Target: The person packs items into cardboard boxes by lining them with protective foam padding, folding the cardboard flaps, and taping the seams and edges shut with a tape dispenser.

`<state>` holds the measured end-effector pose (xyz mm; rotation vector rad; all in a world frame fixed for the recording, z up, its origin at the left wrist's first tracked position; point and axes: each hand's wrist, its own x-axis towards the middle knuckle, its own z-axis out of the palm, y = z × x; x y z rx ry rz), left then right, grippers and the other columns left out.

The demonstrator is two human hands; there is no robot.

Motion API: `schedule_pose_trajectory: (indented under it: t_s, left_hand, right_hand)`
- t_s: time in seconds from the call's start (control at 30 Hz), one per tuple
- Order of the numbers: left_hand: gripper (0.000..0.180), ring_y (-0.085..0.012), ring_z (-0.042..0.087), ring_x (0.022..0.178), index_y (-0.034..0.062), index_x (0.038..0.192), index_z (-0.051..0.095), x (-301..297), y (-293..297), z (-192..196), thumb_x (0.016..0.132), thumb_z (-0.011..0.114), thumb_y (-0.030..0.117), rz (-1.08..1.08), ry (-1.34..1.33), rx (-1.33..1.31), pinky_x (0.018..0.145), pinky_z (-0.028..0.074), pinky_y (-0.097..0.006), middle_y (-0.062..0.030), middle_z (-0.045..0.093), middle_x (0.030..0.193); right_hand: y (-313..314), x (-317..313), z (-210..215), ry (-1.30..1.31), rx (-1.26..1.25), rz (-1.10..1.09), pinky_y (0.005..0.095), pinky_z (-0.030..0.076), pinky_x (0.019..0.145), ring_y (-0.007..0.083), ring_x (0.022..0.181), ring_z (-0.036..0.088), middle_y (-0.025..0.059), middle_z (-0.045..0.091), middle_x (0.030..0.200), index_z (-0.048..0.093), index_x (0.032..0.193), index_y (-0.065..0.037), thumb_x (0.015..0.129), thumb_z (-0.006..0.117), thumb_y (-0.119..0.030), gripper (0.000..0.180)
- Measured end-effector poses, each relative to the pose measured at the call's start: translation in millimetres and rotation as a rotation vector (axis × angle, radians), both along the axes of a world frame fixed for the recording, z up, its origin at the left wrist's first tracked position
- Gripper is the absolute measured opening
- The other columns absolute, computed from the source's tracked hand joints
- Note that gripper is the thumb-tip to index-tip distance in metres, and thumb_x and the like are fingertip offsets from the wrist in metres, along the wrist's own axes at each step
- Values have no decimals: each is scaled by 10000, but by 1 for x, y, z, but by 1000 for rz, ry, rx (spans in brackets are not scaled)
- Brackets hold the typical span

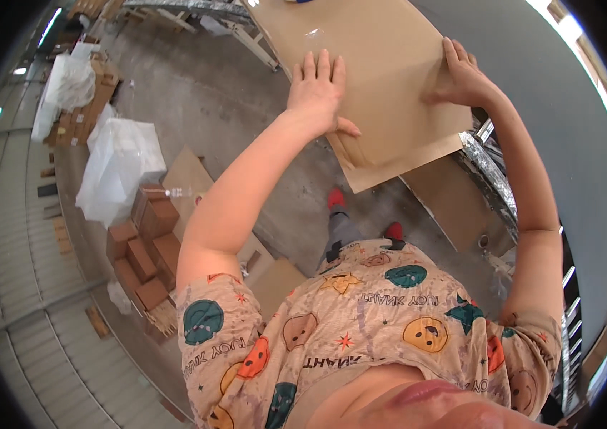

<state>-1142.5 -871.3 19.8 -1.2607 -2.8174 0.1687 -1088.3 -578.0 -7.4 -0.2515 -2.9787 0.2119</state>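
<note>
A large brown cardboard sheet (389,79) stretches away from me, with a lighter strip along its near edge and a crease at its near left corner. My left hand (316,96) lies on the sheet's left side, fingers stretched forward and the thumb out to the right. At the right edge rests my right hand (464,77), with the fingers extended and the thumb side on the sheet. Neither hand grips anything that I can see. A small shiny patch, like clear tape (314,33), shows beyond my left fingertips.
Under the sheet runs a metal frame (489,175), with another brown board (453,200) low beside it. A grey panel (546,107) stands on the right. On the left are stacked brown cartons (142,261), a white plastic-wrapped bundle (121,168) and flat cardboard (189,186).
</note>
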Motion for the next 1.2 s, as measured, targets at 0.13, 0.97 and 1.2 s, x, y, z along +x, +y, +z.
schedule_pose_trajectory:
  t_s: [0.13, 0.97, 1.2]
  left_hand:
    - [1190, -467, 261, 1348, -15, 1435, 236, 6, 21, -23, 546, 841, 493, 154, 94, -145, 1086, 250, -577, -280, 284, 1449]
    - [1232, -382, 346, 1265, 139, 1400, 282, -16, 23, -122, 363, 898, 391, 270, 800, 269, 986, 293, -661, -190, 337, 1353]
    - [1195, -384, 324, 1284, 138, 1395, 296, -26, 30, -120, 391, 897, 378, 227, 778, 300, 986, 289, -661, -193, 335, 1362]
  right_hand:
    - [-6, -23, 4, 171, 257, 466, 383, 326, 1092, 309, 1357, 312, 151, 360, 1443, 324, 1422, -103, 557, 840, -184, 1011]
    - [-58, 80, -97, -88, -873, 119, 381, 524, 715, 259, 802, 638, 89, 666, 894, 562, 1173, -58, 893, 642, -299, 378]
    - [-87, 63, -151, -261, -2241, -418, 300, 556, 606, 226, 769, 661, 133, 646, 1008, 496, 1222, -19, 903, 611, -278, 426]
